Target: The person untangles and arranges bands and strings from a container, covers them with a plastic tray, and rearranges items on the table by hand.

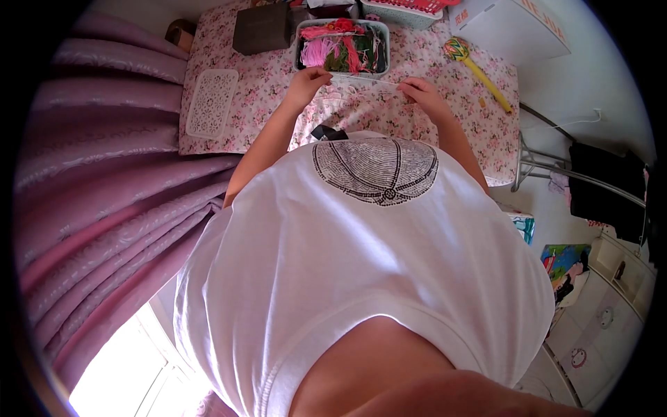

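A thin pale cord [364,79] stretches nearly straight between my two hands, above the flowered tablecloth. My left hand [308,86] pinches one end of it between thumb and fingers. At the other end, my right hand [421,94] is closed on the cord in the same way. Just beyond the cord stands a light grey basket [300,43] filled with bundles of pink, red and dark green string [345,46]. The fingertips are small in view, so their exact grip is hard to make out.
A white openwork mat [212,104] lies at the table's left. Behind are a dark box [262,29], a red basket [410,5] and a white carton [511,28]. A yellow-handled stick with a patterned head [479,71] rests at right. Purple curtains [104,132] hang at the left.
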The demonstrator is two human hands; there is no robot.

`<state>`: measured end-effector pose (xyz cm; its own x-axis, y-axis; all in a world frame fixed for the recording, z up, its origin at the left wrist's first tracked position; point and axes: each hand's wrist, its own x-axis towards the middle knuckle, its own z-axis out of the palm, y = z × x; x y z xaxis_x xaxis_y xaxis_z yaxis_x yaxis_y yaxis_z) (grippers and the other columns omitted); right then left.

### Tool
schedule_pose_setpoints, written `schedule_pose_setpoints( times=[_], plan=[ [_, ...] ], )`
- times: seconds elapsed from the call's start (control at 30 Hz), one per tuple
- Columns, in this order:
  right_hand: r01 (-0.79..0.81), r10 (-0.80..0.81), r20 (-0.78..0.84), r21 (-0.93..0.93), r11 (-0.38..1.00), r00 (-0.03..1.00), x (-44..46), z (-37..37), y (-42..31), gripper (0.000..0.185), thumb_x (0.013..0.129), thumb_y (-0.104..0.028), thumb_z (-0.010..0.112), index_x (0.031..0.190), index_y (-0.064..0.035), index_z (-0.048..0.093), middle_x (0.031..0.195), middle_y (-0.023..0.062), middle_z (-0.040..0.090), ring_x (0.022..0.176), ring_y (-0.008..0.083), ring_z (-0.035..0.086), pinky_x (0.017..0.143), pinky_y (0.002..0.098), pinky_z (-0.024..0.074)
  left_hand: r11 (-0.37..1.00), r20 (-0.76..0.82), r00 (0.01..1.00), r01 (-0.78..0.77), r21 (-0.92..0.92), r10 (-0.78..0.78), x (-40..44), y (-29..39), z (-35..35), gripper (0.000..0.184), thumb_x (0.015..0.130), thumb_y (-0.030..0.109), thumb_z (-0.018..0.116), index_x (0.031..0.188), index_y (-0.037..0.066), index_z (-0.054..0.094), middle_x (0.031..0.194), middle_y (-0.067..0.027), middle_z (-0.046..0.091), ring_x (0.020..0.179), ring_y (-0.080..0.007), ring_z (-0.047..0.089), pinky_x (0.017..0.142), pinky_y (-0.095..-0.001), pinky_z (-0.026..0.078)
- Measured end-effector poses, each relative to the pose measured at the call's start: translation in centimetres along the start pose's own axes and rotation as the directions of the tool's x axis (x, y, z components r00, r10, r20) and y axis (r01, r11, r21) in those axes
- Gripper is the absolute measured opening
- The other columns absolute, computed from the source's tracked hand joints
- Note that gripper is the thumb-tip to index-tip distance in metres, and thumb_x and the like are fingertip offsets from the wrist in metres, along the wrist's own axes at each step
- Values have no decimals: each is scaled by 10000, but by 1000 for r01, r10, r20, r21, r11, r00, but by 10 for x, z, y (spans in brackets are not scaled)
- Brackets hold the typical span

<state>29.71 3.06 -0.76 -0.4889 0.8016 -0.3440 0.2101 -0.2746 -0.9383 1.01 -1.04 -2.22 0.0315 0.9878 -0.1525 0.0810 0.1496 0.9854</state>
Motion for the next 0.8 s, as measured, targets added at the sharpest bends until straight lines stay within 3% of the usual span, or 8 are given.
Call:
schedule_pose_setpoints(
  times=[0.13,0.23,0.33,0.43,0.53,0.8],
  plan=[
    [20,-16,-45,96,995,999,-2,0,2,152,797,-179,512,834,-43,569,688,-14,531,595,49,444,538,186,371,997,32,999,-33,-73,36,-2,0,1,133,751,108,559,808,-11,576,710,-36,568,671,-94,512,624,-212,392],
    [116,-99,-157,103,988,983,0,2,5,151,786,-172,522,826,-33,567,691,-6,534,600,57,460,546,191,384,999,6,999,35,-12,-35,-13,24,11,156,769,136,547,831,-3,582,687,-21,559,598,-63,476,557,-195,377],
    [205,-230,-313,-114,972,921,3,-4,10,143,764,-157,544,806,-22,565,697,9,534,594,65,467,537,197,387,982,7,988,152,-114,-152,-8,17,9,182,793,159,518,863,5,585,710,-18,567,508,-31,394,472,-181,329],
    [198,-283,-340,-262,944,897,-5,-5,-1,133,731,-133,574,789,-14,560,699,19,531,582,69,464,524,199,381,963,29,994,114,-244,-110,-7,19,10,218,823,150,463,972,14,548,833,-2,583,439,-23,291,400,-167,247],
    [259,-346,-299,-294,920,890,-8,-4,-7,110,716,-105,586,775,-15,558,703,17,517,578,71,461,519,204,378,870,99,992,117,-480,-79,-7,28,10,225,821,116,456,1004,7,525,861,-21,583,446,-30,297,408,-166,253],
    [405,-396,96,-305,862,913,-18,28,-47,96,718,-81,584,778,-17,548,752,16,502,644,78,484,580,211,394,525,272,962,243,-816,-23,-9,63,22,353,856,214,339,1125,-1,417,1108,-84,489,602,-84,406,566,-200,379]
  ],
)
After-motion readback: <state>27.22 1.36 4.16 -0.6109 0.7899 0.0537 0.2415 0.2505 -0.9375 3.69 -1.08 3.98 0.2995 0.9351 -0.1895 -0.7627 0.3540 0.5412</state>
